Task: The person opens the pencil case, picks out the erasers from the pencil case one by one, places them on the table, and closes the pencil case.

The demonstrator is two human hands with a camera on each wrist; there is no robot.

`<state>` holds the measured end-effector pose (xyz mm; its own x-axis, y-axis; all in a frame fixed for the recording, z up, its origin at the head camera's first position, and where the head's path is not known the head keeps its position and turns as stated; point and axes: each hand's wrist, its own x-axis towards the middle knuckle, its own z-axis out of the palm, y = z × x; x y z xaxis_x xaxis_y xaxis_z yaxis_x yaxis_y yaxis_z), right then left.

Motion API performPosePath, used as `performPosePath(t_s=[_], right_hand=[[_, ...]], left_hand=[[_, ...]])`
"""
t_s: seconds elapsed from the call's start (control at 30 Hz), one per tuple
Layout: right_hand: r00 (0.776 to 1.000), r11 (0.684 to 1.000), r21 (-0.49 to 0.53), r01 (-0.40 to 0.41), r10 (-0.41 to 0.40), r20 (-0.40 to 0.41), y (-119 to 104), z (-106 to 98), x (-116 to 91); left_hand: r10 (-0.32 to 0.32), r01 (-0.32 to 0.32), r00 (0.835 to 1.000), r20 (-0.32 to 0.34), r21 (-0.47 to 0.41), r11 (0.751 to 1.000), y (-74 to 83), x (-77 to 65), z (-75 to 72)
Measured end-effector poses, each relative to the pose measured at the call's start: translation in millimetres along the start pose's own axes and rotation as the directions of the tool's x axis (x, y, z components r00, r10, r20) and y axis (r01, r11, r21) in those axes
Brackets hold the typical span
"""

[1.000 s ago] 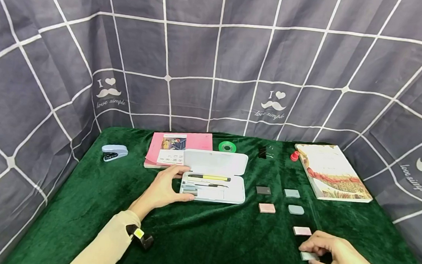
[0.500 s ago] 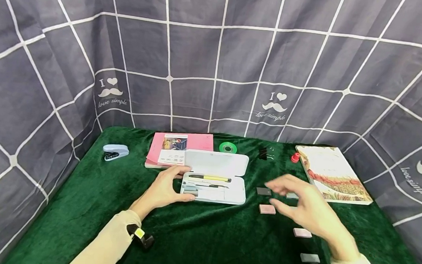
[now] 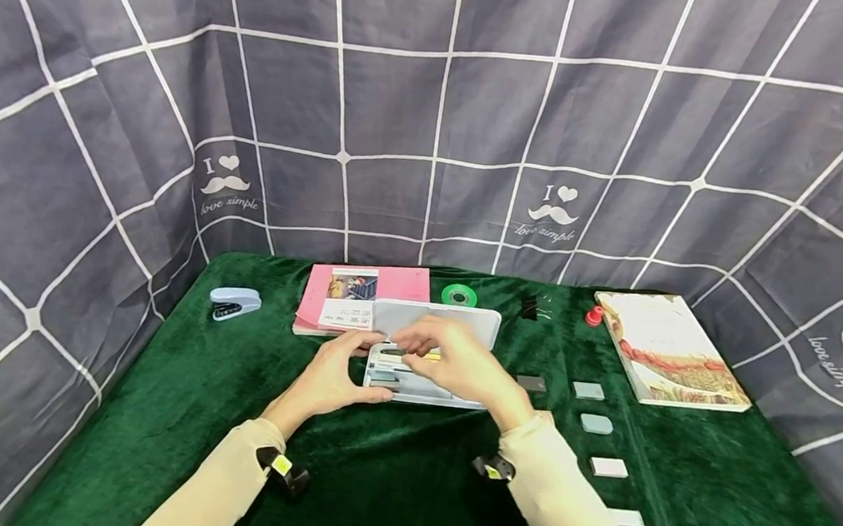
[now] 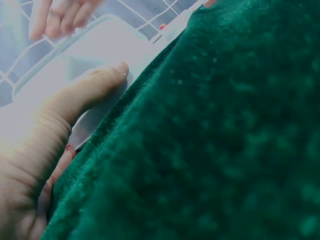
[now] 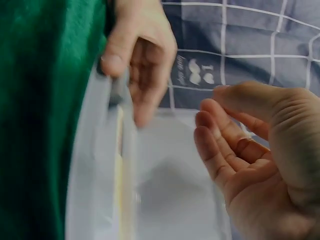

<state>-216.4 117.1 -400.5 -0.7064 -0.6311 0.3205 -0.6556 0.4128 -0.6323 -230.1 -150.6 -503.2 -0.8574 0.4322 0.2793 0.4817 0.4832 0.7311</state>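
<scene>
A white pencil case (image 3: 428, 399) lies with its lid (image 3: 396, 314) raised at the back. My left hand (image 3: 329, 376) holds its left end, thumb on the front edge and fingers behind. Inside are a yellow pen (image 3: 435, 355), partly covered, and other slim items, with a grey block at the left end. Over the case hovers my right hand (image 3: 458, 365), its fingers loosely bent; in the right wrist view nothing is between them. Right of the case lie small eraser-like blocks: dark grey (image 3: 531, 384), pale blue (image 3: 589, 391), rounded blue (image 3: 596, 424), pinkish white (image 3: 609, 467) and white (image 3: 626, 519).
A pink book (image 3: 405, 282) with a calendar card (image 3: 349, 297) sits behind the case. Further round are a stapler (image 3: 235, 303), green tape roll (image 3: 459, 296), black binder clip (image 3: 530, 308), red cap-like piece (image 3: 594, 316) and thick book (image 3: 673, 352). My right forearm covers most of a pink block.
My right hand has left the white block at the front right and swept leftward to above the case. The left hand keeps its hold on the case.
</scene>
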Motion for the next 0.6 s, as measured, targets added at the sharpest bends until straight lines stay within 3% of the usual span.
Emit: performPosePath(t_s=[0.17,0.33,0.6], right_hand=[[0.995,0.998,-0.070,-0.005,0.012,0.096,0.6,21.6,12.1],[0.980,0.989,-0.139,0.045,-0.017,0.198,1.8,34.9,12.7],[0.971,0.983,-0.162,0.084,-0.044,0.236,5.9,42.8,10.4]], left_hand=[[0.010,-0.010,1.000,0.000,0.002,1.000,-1.1,0.8,0.6],[-0.013,0.013,1.000,0.006,0.000,1.000,0.1,-0.3,0.1],[-0.019,0.019,1.000,0.013,0.004,1.000,3.0,-0.8,-1.3]])
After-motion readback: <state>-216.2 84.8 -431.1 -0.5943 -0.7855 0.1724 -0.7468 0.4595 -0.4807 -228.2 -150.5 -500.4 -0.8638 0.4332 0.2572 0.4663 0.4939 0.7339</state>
